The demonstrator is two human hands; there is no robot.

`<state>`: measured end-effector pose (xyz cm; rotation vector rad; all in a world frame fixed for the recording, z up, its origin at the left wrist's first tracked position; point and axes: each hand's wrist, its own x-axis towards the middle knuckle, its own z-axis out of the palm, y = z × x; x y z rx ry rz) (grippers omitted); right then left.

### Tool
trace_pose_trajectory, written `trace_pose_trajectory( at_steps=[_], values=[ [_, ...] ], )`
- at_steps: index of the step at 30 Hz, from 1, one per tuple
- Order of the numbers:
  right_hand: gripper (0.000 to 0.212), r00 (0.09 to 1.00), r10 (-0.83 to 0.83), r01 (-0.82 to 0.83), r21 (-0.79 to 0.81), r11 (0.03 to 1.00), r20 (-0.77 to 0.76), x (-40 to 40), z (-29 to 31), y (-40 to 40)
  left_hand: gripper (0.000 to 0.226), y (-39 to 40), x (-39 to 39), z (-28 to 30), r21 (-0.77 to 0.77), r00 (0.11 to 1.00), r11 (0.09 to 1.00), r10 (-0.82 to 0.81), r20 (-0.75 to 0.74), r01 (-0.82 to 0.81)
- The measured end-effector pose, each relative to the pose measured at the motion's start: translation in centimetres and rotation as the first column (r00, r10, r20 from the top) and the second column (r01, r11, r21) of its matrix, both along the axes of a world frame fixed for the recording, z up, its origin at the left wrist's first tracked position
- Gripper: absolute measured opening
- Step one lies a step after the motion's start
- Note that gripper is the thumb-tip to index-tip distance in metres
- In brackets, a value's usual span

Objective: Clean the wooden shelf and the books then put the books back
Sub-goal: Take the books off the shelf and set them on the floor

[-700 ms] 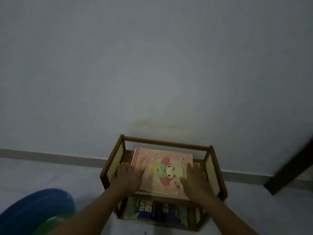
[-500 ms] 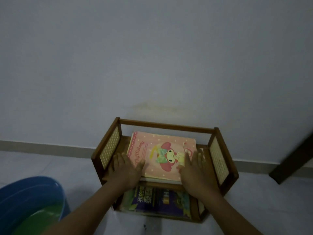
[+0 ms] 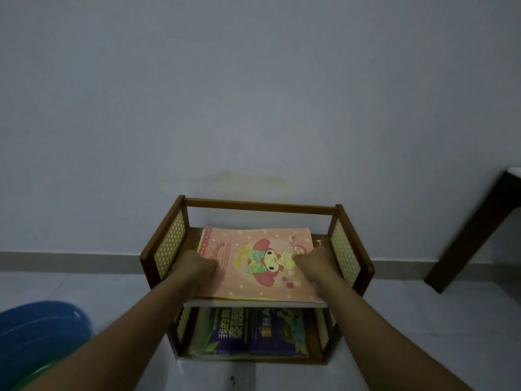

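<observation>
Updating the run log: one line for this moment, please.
left hand: on pink book left edge | right hand: on its right edge | book: flat, top tier of wooden shelf | lower tier: books

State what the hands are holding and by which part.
Both hands grip the pink book on the shelf's top tier: left hand at its left edge, right hand at its right edge.

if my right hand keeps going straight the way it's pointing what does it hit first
Probably the back rail of the wooden shelf, sliding along the pink book first. The right hand points toward the wall; depth is unclear.
</observation>
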<state>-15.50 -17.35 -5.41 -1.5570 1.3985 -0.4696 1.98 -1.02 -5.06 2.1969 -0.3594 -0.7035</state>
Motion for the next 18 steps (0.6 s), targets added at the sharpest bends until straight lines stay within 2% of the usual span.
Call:
trace_pose_trajectory(
  at_steps=[3, 6, 8, 11, 15, 18],
  values=[
    [0.031, 0.996, 0.009, -0.004, -0.059, 0.998, 0.087, -1.6, 0.4, 1.9, 0.016, 1.8, -1.1, 0.6, -0.051, 1.000, 0.999, 0.017, -0.021, -0.018],
    [0.027, 0.989, 0.047, -0.023, -0.163, 0.986, 0.144, -4.4, 0.5, 4.7, 0.021, 4.8, -2.6, 0.7, -0.038, 1.000, 0.999, -0.016, 0.022, 0.017],
    [0.029, 0.991, 0.078, -0.048, -0.245, 0.968, 0.113, -6.4, 0.0, 6.4, 0.026, 6.9, -4.0, 0.6, -0.009, 0.996, 0.998, -0.061, 0.068, 0.061],
    [0.030, 0.991, 0.120, -0.100, -0.256, 0.962, 0.065, -9.8, -2.6, 10.2, 0.030, 11.3, -7.3, -0.4, 0.102, 0.981, 0.985, -0.151, 0.119, 0.139],
    [0.036, 0.990, 0.143, -0.138, -0.206, 0.969, 0.008, -13.6, -7.7, 14.4, 0.012, 16.1, -10.7, -4.0, 0.158, 0.954, 0.942, -0.300, 0.009, 0.295],
    [0.038, 0.982, 0.180, -0.186, -0.153, 0.970, -0.055, -15.9, -11.9, 16.8, 0.016, 18.9, -11.9, -8.2, 0.198, 0.930, 0.908, -0.357, -0.094, 0.368]
  ],
)
